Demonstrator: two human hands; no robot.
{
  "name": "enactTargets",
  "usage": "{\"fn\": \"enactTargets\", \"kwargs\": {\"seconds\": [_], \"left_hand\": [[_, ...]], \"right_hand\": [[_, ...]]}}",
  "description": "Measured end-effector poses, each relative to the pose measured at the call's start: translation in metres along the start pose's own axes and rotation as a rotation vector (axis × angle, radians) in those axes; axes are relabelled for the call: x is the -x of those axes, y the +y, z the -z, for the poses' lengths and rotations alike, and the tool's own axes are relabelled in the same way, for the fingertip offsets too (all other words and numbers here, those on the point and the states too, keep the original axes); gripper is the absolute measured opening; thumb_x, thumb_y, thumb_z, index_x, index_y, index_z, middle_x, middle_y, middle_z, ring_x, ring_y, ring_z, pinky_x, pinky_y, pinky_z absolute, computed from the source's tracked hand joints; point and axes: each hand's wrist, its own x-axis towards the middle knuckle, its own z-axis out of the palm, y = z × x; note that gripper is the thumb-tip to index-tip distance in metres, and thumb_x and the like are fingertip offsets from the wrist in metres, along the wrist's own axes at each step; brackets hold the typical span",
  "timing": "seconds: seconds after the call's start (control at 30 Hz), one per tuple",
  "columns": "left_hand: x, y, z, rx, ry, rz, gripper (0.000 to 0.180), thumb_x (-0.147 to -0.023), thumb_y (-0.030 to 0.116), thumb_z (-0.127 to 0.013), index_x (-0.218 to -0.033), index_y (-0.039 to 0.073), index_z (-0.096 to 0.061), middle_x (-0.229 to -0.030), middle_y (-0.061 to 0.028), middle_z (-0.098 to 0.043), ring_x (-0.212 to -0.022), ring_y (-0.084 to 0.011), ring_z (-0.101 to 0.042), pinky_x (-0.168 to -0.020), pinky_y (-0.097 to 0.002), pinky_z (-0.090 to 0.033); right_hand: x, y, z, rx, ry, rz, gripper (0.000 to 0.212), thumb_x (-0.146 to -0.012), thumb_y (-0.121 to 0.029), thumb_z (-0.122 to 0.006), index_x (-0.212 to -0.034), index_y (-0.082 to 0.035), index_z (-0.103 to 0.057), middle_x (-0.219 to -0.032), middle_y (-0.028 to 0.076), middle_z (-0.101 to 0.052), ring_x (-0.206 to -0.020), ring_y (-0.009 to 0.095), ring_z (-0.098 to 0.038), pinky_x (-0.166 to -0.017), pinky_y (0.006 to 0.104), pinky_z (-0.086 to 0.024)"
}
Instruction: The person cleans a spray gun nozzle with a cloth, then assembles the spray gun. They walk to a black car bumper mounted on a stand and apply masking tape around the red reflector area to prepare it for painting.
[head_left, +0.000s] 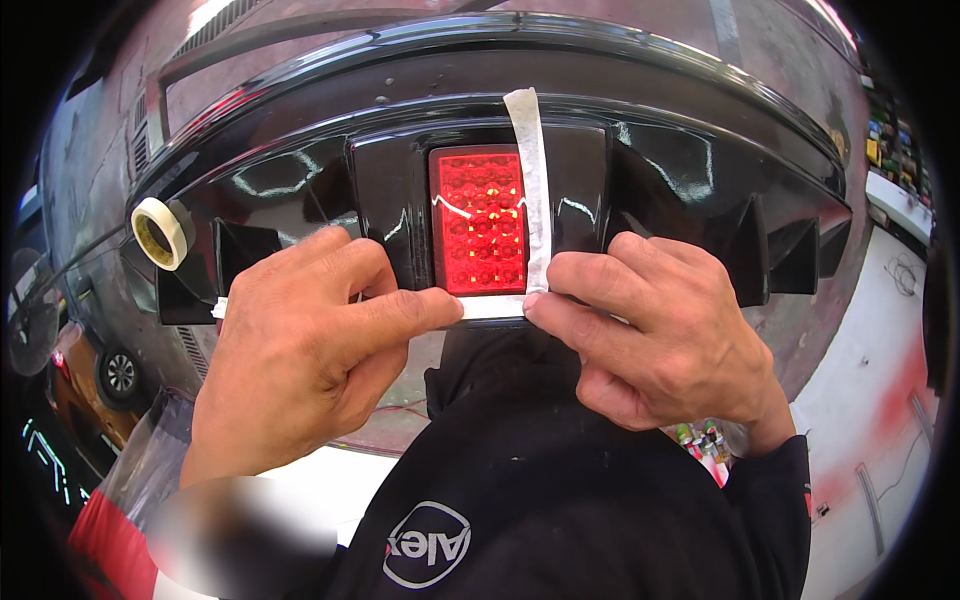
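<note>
A glossy black car bumper piece (660, 200) spans the view, with a rectangular red light (480, 225) set in its middle. One strip of masking tape (533, 190) runs down the light's right edge, its top end sticking up loose. A second white tape strip (490, 307) lies along the lower edge. My left hand (315, 345) is closed, its index fingertip on this lower strip; its palm hides what lies under it. At the light's lower right corner, my right hand (655, 335) pinches where the two strips meet, fingers curled.
A roll of masking tape (160, 234) rests against the bumper's left end. Small bottles (705, 440) show below my right wrist. A white surface with red overspray (890, 400) lies at right. A vehicle wheel (120, 372) stands at far left.
</note>
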Motion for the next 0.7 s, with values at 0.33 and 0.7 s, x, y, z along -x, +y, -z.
{"fn": "enactTargets", "kwargs": {"seconds": [0.33,0.7], "left_hand": [[0.0005,0.0,-0.0053,-0.032,0.016,-0.053,0.051,-0.065,-0.005,-0.073,-0.108,0.021,-0.083,-0.075,-0.0006,-0.053,-0.068,-0.0211,-0.05,-0.058,-0.0352,-0.039],[-0.0032,0.0002,-0.0026,-0.012,-0.009,-0.042,0.049,-0.066,-0.004,-0.073,-0.106,0.021,-0.083,-0.074,-0.0012,-0.052,-0.068,-0.0223,-0.05,-0.059,-0.0356,-0.039]], "right_hand": [[-0.0011,-0.0036,0.0023,0.022,-0.017,-0.019,0.049,-0.057,-0.013,-0.071,-0.105,-0.005,-0.074,-0.105,0.005,-0.064,-0.067,0.021,-0.056,-0.058,0.0343,-0.049],[0.0015,0.0001,0.0022,-0.183,0.041,-0.082,0.052,-0.057,-0.005,-0.067,-0.108,-0.004,-0.076,-0.101,0.008,-0.064,-0.071,0.023,-0.062,-0.06,0.0343,-0.051]]}}
